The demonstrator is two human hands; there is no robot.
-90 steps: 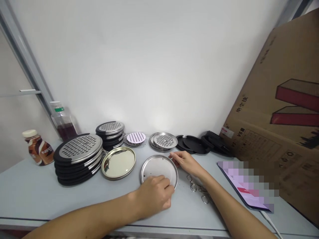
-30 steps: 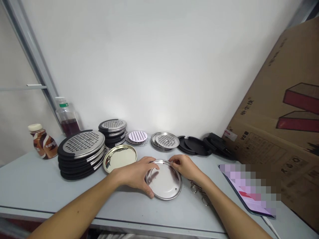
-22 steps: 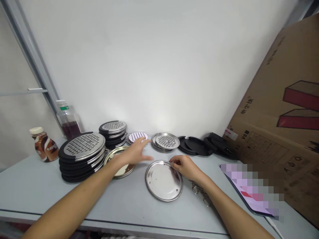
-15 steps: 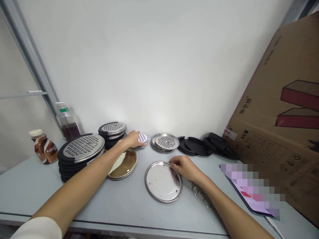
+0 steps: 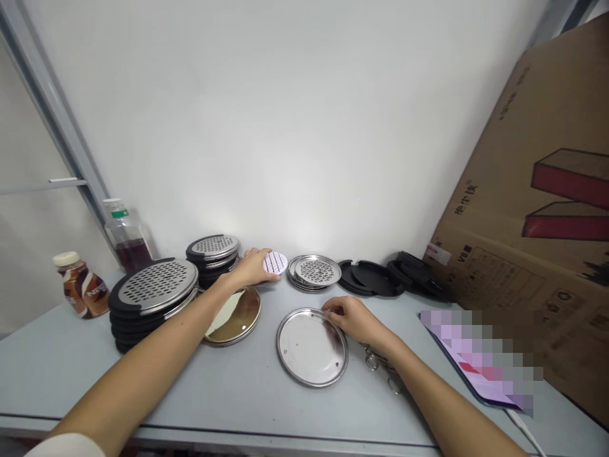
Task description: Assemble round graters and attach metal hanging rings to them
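The left hand [image 5: 254, 266], near the centre of the frame, has thumb and fingers clamped on the left edge of a pale perforated disc [image 5: 275, 263]. The right hand [image 5: 352, 317], right of centre, pinches the upper-right rim of a round metal lid [image 5: 311, 349], which lies on the counter [image 5: 228, 393]. Gold lids [image 5: 245, 314] sit just left of it, partly behind the left forearm; metal rings [image 5: 371, 362] lie beside the right forearm. Behind the disc, the wall [image 5: 304, 127] leaves little depth, and metal discs [image 5: 318, 271] stand close on its right. The widest room is toward the counter's front edge, along the bottom of the frame (the metal lid keeps well back from it). One second ago the left hand was at the metal lid's rim; now it is at the disc, while the right hand keeps its pinch.
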